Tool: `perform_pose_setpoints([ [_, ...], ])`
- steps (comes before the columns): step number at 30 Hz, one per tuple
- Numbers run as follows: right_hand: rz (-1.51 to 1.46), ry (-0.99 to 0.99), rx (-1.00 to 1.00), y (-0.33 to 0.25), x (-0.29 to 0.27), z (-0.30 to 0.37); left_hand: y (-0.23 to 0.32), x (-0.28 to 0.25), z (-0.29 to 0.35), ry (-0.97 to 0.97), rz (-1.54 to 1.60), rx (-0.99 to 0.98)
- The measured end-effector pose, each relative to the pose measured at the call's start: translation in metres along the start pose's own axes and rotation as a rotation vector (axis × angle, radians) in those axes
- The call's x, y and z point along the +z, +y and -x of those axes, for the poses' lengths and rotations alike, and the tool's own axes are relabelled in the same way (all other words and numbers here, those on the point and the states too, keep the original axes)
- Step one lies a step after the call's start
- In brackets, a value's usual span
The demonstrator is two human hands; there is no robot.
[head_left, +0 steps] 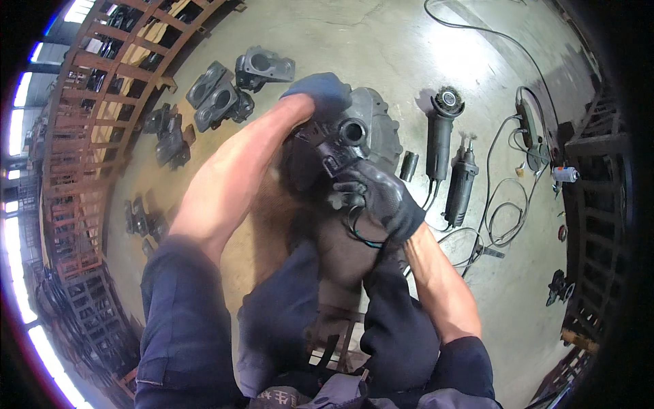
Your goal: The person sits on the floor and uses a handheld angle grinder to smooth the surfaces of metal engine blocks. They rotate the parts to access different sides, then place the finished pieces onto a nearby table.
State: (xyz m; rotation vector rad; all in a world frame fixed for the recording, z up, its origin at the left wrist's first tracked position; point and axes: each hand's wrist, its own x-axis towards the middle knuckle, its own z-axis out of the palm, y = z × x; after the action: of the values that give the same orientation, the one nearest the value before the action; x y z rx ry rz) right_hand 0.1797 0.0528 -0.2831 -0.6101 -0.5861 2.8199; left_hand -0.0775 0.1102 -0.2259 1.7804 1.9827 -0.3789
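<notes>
Fingers [349,187] of the black-gloved right hand [390,202]: curled, close together, pointing left at the near edge of the work; tips shadowed, cannot tell whether they pinch anything. Blue-gloved left hand [319,95] lies over the far left edge, back of the glove up; its fingers mostly hidden, grip cannot be told.

Largest first. Grey-green smooth floor [327,34] all around. Rust-brown slatted rack [92,112] curves along the left rim; dark slatted rack [594,204] along the right.

Broad, dark grey, rounded housing with a lobed rim [383,126] lies ahead of the person, between and beyond the hands. Over its left part in view: dark grey metal casting with a round open port [335,155], the piece at the hands. Port faces up, just right of the left hand and above the right-hand fingers; the casting's near end comes right down to them. Cannot tell whether casting and housing are one piece.

Upper left on the floor: pair of grey metal castings with round openings [219,97], and near it a single grey ported casting [264,67].

Right of the housing, black angle grinder with a round wire brush [439,143] lies lengthwise; beside it, slimmer black straight grinder [462,185]. Farther right, black power strip [533,136], cables about it. Smaller: white-and-blue can [565,174] by the right rack; short black cylinder [409,165] between housing and angle grinder.
</notes>
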Motion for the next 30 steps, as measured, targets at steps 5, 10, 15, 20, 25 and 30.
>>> perform_pose_setpoints([
  [5,0.641,-0.131,-0.314,-0.013,0.0,0.001,-0.018,-0.002,-0.022,-0.087,0.011,-0.079],
  [10,0.959,0.266,-0.327,-0.029,-0.027,0.033,-0.023,-0.007,-0.032,-0.11,0.194,-0.214],
  [15,1.051,0.907,-0.188,-0.075,-0.147,0.074,-0.022,-0.003,0.009,0.042,0.801,-0.144],
  [20,1.411,1.163,-0.097,-0.105,-0.198,0.029,-0.025,-0.006,0.03,0.227,0.918,-0.177],
  [25,1.454,1.143,0.241,-0.122,-0.186,-0.021,0.003,-0.003,0.077,1.003,0.507,-0.034],
  [30,1.481,1.038,0.223,-0.126,-0.17,-0.038,0.045,0.002,0.163,0.82,0.874,-0.145],
])
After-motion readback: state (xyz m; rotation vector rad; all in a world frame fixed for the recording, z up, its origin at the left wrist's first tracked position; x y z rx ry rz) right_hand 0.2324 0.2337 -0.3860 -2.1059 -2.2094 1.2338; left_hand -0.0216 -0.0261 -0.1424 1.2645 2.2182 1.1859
